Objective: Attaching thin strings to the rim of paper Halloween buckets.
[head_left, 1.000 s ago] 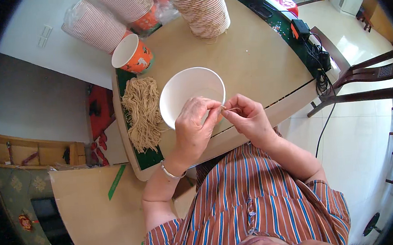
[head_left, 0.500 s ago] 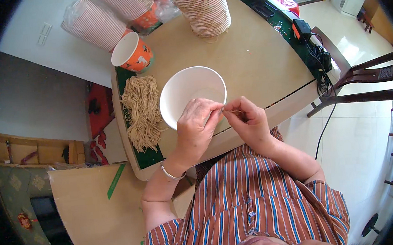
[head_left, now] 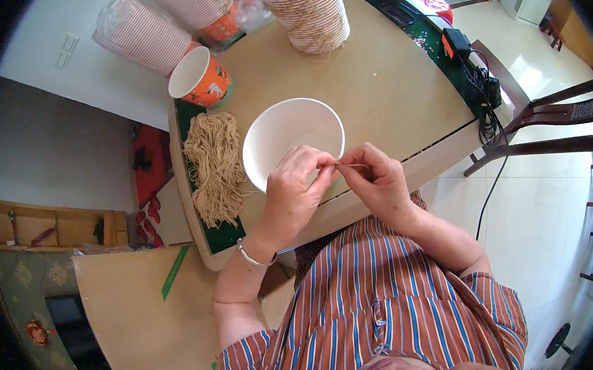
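Note:
My left hand [head_left: 295,185] and my right hand [head_left: 379,182] meet fingertip to fingertip over the near rim of a white paper bucket [head_left: 272,135]. Both pinch a thin tan string [head_left: 357,165], whose short end shows by the right fingers; the knot or join between the fingertips is too small to make out. The bucket stands with its wide mouth toward me, its inside white. Just left of it lies a loose bundle of tan strings [head_left: 214,170].
An orange printed paper bucket [head_left: 210,84] stands at the back left, beside wrapped bucket stacks [head_left: 141,34]. A tall stack [head_left: 308,12] with strings rises at the back. Black adapters and cables [head_left: 486,96] line the right table edge; a dark wooden chair [head_left: 566,114] stands beyond.
Both hands stay pinched together on the string, with only slight finger movement. The whole view has shifted very slightly.

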A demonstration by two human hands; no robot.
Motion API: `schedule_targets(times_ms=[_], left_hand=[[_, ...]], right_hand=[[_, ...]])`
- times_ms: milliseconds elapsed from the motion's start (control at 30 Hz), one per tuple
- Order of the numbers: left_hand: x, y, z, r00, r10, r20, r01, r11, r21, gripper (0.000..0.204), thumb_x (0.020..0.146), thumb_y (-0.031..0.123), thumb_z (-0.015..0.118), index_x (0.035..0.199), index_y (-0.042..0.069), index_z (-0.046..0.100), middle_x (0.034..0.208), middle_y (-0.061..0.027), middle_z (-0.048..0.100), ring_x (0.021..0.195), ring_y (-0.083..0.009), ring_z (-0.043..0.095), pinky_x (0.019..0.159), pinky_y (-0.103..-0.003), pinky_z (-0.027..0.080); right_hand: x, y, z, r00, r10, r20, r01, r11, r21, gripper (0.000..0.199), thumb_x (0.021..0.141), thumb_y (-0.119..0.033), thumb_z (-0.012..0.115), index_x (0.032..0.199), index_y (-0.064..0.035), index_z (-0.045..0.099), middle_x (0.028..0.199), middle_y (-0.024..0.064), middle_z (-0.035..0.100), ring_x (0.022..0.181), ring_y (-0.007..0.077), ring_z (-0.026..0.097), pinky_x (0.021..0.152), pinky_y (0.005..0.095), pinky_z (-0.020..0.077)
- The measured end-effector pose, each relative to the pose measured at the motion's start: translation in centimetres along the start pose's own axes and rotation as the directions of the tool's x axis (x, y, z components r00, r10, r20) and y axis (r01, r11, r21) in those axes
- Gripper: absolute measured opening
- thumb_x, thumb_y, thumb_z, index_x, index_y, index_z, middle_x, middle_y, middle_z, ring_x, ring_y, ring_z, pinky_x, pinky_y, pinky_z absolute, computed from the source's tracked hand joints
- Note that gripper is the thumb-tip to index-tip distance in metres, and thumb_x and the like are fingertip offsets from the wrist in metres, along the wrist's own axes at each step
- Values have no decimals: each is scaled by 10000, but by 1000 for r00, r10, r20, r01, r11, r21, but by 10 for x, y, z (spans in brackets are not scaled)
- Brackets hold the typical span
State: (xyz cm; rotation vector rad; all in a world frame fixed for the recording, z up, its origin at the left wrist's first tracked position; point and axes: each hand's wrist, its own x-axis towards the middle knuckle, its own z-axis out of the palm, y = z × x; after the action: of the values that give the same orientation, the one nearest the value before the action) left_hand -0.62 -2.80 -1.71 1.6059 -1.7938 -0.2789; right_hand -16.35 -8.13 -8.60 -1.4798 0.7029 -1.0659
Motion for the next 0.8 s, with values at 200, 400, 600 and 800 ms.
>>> schedule_targets(times_ms=[200,400,600,800], left_hand=[[3,-5,-4,988,-100,119,123,972,-198,79,869,23,699,940,12,666,866,-92,653,819,-196,663,732,-326,534],[9,-18,-9,952,-114,284,206,925,-318,75,916,57,661,956,-7,665,886,-81,653,849,-141,635,789,-295,520],[10,-23,-11,896,-174,408,372,795,-479,89,955,60,622,972,-24,649,937,-53,646,905,-115,611,838,-281,504],[11,-24,-11,837,-222,500,491,709,-506,101,988,75,612,1008,-21,636,951,-17,633,918,-77,581,844,-252,496]], right_hand=[[3,2,-5,1000,18,-12,-18,999,-38,79,927,-16,684,986,5,636,780,10,667,724,25,592,618,199,482],[6,1,-3,999,49,17,-51,983,179,85,943,-32,681,1007,-1,635,853,4,681,783,25,605,654,196,488],[5,-1,-1,996,93,13,-94,987,128,135,950,-5,676,1066,-18,610,820,-48,580,743,-5,525,643,164,432],[5,13,4,999,-2,-51,14,971,240,159,947,21,665,1064,-41,576,857,-53,544,734,-17,494,604,151,381]])
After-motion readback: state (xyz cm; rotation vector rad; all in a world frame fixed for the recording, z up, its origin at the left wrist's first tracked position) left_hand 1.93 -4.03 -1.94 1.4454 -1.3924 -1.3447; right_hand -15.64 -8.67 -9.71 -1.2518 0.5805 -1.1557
